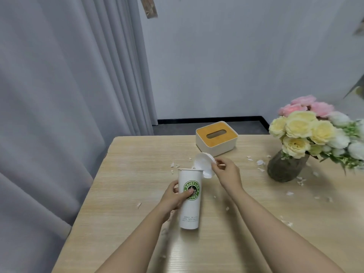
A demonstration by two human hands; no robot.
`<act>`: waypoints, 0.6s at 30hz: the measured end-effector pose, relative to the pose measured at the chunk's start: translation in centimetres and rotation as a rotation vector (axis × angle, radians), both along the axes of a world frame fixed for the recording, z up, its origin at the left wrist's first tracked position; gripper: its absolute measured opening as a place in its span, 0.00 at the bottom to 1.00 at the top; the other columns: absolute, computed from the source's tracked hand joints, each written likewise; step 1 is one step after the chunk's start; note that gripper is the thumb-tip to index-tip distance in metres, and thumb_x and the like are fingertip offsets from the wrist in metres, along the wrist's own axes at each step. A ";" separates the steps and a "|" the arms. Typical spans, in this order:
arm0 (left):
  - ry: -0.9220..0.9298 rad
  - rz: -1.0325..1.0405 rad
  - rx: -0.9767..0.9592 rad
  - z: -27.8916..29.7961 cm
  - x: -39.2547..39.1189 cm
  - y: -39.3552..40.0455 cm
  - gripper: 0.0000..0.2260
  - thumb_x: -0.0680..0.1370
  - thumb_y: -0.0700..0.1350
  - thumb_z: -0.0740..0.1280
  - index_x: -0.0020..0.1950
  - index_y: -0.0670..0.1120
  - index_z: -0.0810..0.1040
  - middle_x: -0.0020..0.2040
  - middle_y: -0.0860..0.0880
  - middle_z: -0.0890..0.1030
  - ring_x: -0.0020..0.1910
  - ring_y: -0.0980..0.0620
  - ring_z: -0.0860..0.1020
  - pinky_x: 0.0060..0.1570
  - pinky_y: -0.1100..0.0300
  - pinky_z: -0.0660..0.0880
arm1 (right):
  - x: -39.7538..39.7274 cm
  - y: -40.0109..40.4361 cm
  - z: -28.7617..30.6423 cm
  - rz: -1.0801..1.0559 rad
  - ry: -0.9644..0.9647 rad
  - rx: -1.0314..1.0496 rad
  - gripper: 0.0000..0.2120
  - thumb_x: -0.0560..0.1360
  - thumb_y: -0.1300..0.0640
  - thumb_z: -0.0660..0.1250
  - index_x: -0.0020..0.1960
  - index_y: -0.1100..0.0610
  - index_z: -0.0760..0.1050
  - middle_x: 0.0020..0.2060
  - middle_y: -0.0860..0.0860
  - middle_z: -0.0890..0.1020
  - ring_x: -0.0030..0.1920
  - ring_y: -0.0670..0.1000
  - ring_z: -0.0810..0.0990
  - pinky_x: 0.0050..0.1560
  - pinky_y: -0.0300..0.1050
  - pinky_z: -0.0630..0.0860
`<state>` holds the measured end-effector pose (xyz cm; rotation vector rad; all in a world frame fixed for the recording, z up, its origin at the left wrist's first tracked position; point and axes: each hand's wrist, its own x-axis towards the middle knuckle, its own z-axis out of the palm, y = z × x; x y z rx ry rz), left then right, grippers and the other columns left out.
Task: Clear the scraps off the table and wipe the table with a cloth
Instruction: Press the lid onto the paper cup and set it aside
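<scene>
Left hand (175, 196) gripped upright cup (190, 198); right hand (226, 172) pinched white lid (203, 164) beside cup rim; scraps (260, 162) near vase (285, 168)

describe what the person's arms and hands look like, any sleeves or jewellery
Both forearms are bare up to the bottom edge of the picture: no sleeves show. The left hand and right hand wear no gloves, and no rings, watch or bracelet can be seen on them.

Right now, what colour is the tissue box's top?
Orange-brown, on a cream tissue box, seen from the head camera.
</scene>
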<state>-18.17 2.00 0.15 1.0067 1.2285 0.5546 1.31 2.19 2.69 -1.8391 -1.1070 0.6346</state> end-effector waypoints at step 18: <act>-0.044 -0.040 0.130 0.0 4.7 -0.7 0.34 0.66 0.41 0.78 0.67 0.51 0.65 0.62 0.51 0.74 0.54 0.53 0.77 0.40 0.62 0.71 | 2.8 -2.0 3.6 0.420 -0.004 -0.009 0.19 0.73 0.59 0.69 0.64 0.50 0.75 0.56 0.45 0.78 0.58 0.46 0.75 0.62 0.43 0.70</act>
